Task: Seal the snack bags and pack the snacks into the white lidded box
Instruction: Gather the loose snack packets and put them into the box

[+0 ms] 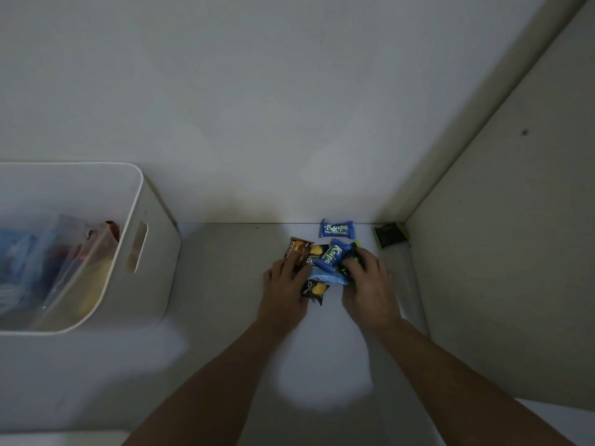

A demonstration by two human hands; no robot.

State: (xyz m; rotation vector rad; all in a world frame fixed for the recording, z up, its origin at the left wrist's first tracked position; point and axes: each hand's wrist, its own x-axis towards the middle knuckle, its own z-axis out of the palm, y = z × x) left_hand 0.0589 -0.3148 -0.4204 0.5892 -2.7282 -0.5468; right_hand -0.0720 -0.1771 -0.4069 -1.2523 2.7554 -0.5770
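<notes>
A heap of small snack packets [325, 263] lies on the white surface near the back wall: blue Kalpa wafers, dark Nextar packs, a light blue one. My left hand [285, 284] presses on the heap's left side, fingers over a brown Nextar pack [297, 251]. My right hand [370, 284] curls round a dark packet with a green edge [351, 259] on the heap's right side. One blue Kalpa packet [337, 228] lies apart behind the heap. The white box [138, 194] stands open at the left with clear bags [61, 262] of snacks inside. No lid is in view.
A dark packet with green ends [390, 235] sits in the back right corner. A wall rises behind the surface and a side panel [515, 252] closes the right. The box's slot handle [138, 247] faces the heap.
</notes>
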